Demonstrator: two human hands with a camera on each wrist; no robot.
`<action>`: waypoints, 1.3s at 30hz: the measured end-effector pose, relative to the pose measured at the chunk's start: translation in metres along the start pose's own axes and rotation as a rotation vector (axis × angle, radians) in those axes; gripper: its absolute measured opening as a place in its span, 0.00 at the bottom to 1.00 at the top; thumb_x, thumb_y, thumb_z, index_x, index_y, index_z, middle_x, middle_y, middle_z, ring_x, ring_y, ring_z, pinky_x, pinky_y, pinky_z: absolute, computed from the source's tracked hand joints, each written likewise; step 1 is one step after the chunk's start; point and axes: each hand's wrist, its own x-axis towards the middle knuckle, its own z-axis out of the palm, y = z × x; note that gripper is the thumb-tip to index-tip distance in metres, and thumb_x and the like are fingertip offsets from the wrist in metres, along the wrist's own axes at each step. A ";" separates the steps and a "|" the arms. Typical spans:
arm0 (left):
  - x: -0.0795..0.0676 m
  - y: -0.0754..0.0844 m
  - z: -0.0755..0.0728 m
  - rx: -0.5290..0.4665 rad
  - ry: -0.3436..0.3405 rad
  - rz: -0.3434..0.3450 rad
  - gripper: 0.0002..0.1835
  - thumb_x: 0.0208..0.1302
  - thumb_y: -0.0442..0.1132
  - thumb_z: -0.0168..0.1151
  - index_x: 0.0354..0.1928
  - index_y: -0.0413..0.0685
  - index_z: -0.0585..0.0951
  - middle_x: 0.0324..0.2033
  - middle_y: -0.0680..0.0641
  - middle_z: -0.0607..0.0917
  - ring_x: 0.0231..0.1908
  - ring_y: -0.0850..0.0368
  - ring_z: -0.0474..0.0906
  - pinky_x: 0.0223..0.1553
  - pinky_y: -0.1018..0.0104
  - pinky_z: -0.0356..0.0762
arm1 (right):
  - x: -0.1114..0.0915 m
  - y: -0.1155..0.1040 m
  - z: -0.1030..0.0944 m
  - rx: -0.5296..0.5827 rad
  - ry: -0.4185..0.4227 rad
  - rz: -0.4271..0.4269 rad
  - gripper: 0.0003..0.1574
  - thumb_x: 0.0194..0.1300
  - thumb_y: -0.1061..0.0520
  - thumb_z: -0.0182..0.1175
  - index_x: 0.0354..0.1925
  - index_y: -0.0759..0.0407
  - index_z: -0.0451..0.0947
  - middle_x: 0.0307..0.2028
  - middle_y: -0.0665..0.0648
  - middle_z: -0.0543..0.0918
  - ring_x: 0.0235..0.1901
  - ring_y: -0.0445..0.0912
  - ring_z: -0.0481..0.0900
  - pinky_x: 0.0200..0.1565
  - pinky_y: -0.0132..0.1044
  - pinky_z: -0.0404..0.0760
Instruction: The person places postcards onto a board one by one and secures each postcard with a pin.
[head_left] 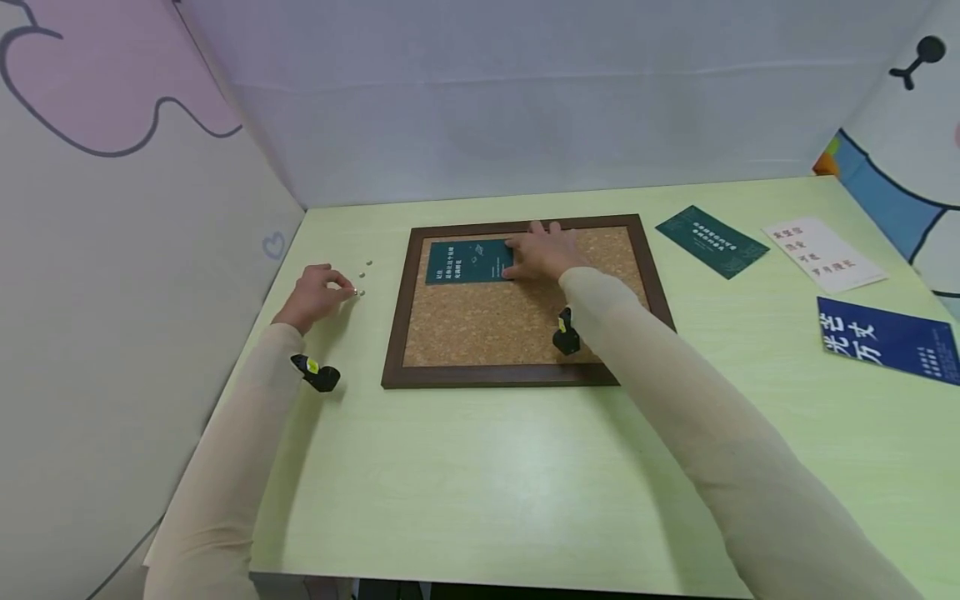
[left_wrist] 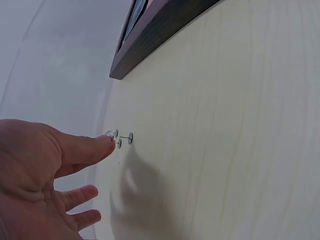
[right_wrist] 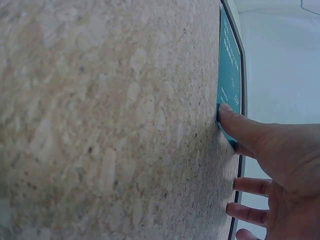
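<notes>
My left hand (head_left: 315,296) pinches a small metal thumbtack (left_wrist: 110,134) between thumb and forefinger, left of the framed corkboard (head_left: 480,329). Beside these fingertips, several more thumbtacks (left_wrist: 130,138) rest on the table. A dark green card (head_left: 457,262) with white writing lies along the board's upper left part. On its right end rests my right hand (head_left: 547,252), the thumb (right_wrist: 237,122) pressing the lower right corner. The forefinger touches near the upper right corner, and its tip is partly hidden in the right wrist view. The other fingers are spread over the cork towards the top frame.
Right of the board lie another green card (head_left: 712,242), a white card with red writing (head_left: 825,254) and a dark blue card (head_left: 892,340). The pale table (head_left: 480,483) meets a wall (head_left: 150,275) on the left and a white backdrop (head_left: 525,125) behind.
</notes>
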 end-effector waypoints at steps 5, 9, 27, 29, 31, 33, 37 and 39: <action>0.001 0.008 0.002 -0.070 -0.011 0.000 0.13 0.62 0.37 0.55 0.40 0.30 0.75 0.67 0.33 0.47 0.66 0.36 0.37 0.61 0.43 0.45 | -0.001 0.000 0.002 -0.025 -0.002 0.006 0.42 0.55 0.33 0.55 0.66 0.40 0.58 0.60 0.59 0.60 0.55 0.58 0.56 0.55 0.63 0.49; 0.008 0.019 0.003 -0.114 -0.015 0.028 0.14 0.62 0.37 0.55 0.41 0.28 0.75 0.67 0.34 0.46 0.67 0.38 0.36 0.62 0.44 0.44 | -0.002 0.002 0.002 -0.032 0.016 0.001 0.41 0.56 0.33 0.55 0.65 0.40 0.58 0.60 0.59 0.60 0.54 0.59 0.56 0.54 0.63 0.49; 0.051 0.085 0.026 -0.089 -0.028 0.034 0.15 0.64 0.39 0.52 0.44 0.32 0.77 0.68 0.39 0.47 0.69 0.47 0.37 0.63 0.47 0.48 | -0.002 0.003 -0.002 -0.062 -0.002 -0.005 0.42 0.56 0.31 0.53 0.66 0.38 0.56 0.60 0.58 0.59 0.55 0.59 0.56 0.53 0.63 0.52; 0.054 0.091 0.029 -0.083 -0.023 0.022 0.14 0.64 0.39 0.53 0.43 0.33 0.77 0.68 0.40 0.47 0.69 0.47 0.37 0.63 0.47 0.49 | -0.002 0.002 -0.002 -0.067 -0.002 -0.002 0.42 0.56 0.31 0.53 0.66 0.38 0.56 0.59 0.58 0.59 0.54 0.58 0.56 0.52 0.62 0.53; 0.057 0.096 0.032 -0.069 -0.020 0.015 0.14 0.64 0.39 0.52 0.43 0.34 0.77 0.68 0.40 0.48 0.68 0.47 0.38 0.62 0.48 0.50 | -0.002 0.001 -0.002 -0.072 -0.001 -0.001 0.42 0.56 0.31 0.53 0.66 0.38 0.56 0.59 0.58 0.59 0.54 0.58 0.56 0.52 0.62 0.53; 0.059 0.100 0.035 -0.046 -0.011 0.006 0.13 0.64 0.39 0.52 0.42 0.34 0.78 0.68 0.40 0.48 0.68 0.46 0.39 0.63 0.48 0.50 | -0.002 -0.001 -0.001 -0.072 0.005 0.000 0.42 0.56 0.31 0.53 0.66 0.38 0.56 0.59 0.58 0.59 0.53 0.57 0.56 0.52 0.62 0.53; 0.065 0.108 0.043 -0.026 -0.003 -0.015 0.12 0.63 0.37 0.53 0.40 0.34 0.78 0.68 0.40 0.49 0.68 0.44 0.41 0.63 0.49 0.49 | -0.001 0.000 0.000 -0.064 0.013 -0.002 0.42 0.56 0.31 0.53 0.66 0.38 0.56 0.60 0.58 0.59 0.54 0.57 0.56 0.53 0.63 0.52; 0.069 0.110 0.047 -0.021 -0.002 -0.021 0.12 0.63 0.37 0.53 0.39 0.34 0.78 0.68 0.40 0.50 0.68 0.44 0.42 0.63 0.50 0.49 | 0.000 0.001 0.001 -0.065 0.017 0.003 0.42 0.56 0.31 0.53 0.66 0.37 0.57 0.60 0.58 0.59 0.55 0.57 0.56 0.53 0.63 0.52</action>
